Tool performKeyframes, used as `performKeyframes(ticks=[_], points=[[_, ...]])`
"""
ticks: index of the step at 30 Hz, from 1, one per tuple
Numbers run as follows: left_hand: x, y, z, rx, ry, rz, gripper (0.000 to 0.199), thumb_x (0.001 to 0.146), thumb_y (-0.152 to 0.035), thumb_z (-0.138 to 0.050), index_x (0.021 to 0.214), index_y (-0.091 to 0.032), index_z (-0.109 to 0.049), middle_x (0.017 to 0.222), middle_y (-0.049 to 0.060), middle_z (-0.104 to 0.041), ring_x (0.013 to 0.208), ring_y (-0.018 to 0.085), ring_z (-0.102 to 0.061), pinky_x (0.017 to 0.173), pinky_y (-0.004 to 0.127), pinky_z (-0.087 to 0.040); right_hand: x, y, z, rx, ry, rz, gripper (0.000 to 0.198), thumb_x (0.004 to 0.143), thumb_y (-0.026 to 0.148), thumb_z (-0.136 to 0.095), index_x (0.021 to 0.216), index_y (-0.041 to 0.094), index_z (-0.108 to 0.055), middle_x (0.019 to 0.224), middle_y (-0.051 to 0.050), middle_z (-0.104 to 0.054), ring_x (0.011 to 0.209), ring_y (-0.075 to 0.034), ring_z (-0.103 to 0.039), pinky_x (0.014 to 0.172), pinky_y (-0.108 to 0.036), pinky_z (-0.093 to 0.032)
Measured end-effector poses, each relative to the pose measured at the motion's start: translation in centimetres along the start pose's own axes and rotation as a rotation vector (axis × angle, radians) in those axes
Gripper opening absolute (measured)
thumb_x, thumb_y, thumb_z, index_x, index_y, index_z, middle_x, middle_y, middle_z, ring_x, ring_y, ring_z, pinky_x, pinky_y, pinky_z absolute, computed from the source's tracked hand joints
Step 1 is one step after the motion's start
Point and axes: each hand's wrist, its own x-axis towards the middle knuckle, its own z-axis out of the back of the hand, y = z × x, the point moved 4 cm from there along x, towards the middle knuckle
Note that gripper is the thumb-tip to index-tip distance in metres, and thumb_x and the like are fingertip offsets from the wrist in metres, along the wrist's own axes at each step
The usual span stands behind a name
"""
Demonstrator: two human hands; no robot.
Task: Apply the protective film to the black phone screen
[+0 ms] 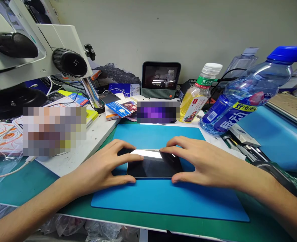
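A smartphone [154,168] with a dark, glossy screen lies sideways on a blue mat [160,198]. A bright reflection crosses the top of its glass. My left hand [108,164] grips the phone's left end: the thumb presses at the near edge, the index finger rests on the glass, and another finger is at the far edge. On the opposite end my right hand [201,161] has its thumb at the near edge and its fingertips at the far edge and the screen's upper part.
A microscope [67,50] overhangs the left side on a metal post. Behind the mat stand a smart display [160,80], a yellow drink bottle [197,95] and a large blue-capped bottle [246,92]. A phone with a purple screen [157,112] leans beyond the mat. Screwdrivers [249,149] lie right.
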Motion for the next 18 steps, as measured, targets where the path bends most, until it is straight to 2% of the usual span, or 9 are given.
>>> performKeyframes(ticks=[4,8,10,12,15,18], points=[[-0.1,-0.02,0.03,-0.026,-0.044,0.043,0.085,0.095,-0.041,-0.079,0.165,-0.041,-0.03,0.149,0.007,-0.057,0.134,0.029,-0.058,0.112,0.046,-0.054,0.0,-0.04,-0.02,-0.003,0.001,0.0,0.064,0.09,0.063,-0.073,0.141,0.026,-0.065,0.131,-0.012,-0.068,0.108,-0.03,-0.07,0.086,-0.044,-0.059],[-0.14,0.45,-0.26,0.035,-0.077,0.104,0.102,0.091,-0.052,-0.08,0.169,-0.033,-0.016,0.157,0.012,-0.049,0.146,0.035,-0.047,0.121,0.055,-0.045,-0.05,-0.22,-0.23,-0.001,0.014,-0.004,0.067,0.091,0.065,-0.071,0.144,0.026,-0.062,0.134,-0.012,-0.067,0.11,-0.03,-0.07,0.089,-0.045,-0.059],[-0.11,0.66,-0.34,0.106,-0.091,0.109,0.105,0.088,-0.06,-0.08,0.169,-0.03,-0.019,0.161,0.015,-0.044,0.149,0.039,-0.041,0.123,0.059,-0.04,-0.08,-0.31,-0.3,0.001,0.022,-0.01,0.069,0.091,0.065,-0.071,0.147,0.026,-0.059,0.135,-0.012,-0.066,0.111,-0.031,-0.069,0.09,-0.045,-0.058],[-0.06,0.73,-0.35,0.159,-0.096,0.094,0.099,0.086,-0.066,-0.079,0.165,-0.029,-0.032,0.16,0.015,-0.044,0.148,0.042,-0.04,0.122,0.062,-0.039,-0.1,-0.36,-0.29,0.008,0.028,-0.015,0.071,0.09,0.065,-0.072,0.149,0.027,-0.057,0.136,-0.012,-0.065,0.112,-0.03,-0.069,0.092,-0.046,-0.058],[0.01,0.67,-0.34,0.179,-0.084,0.076,0.079,0.088,-0.066,-0.077,0.152,-0.029,-0.049,0.155,0.013,-0.049,0.146,0.04,-0.043,0.121,0.062,-0.039,-0.05,-0.39,-0.22,0.016,0.025,-0.02,0.072,0.09,0.063,-0.073,0.151,0.028,-0.055,0.137,-0.012,-0.065,0.112,-0.03,-0.069,0.092,-0.045,-0.058],[0.06,0.62,-0.4,0.133,-0.07,0.079,0.067,0.092,-0.06,-0.075,0.146,-0.029,-0.05,0.151,0.012,-0.052,0.144,0.036,-0.045,0.12,0.059,-0.041,0.16,-0.21,-0.32,0.011,-0.014,-0.003,0.073,0.09,0.066,-0.072,0.149,0.025,-0.058,0.136,-0.013,-0.066,0.114,-0.031,-0.068,0.095,-0.047,-0.057]])
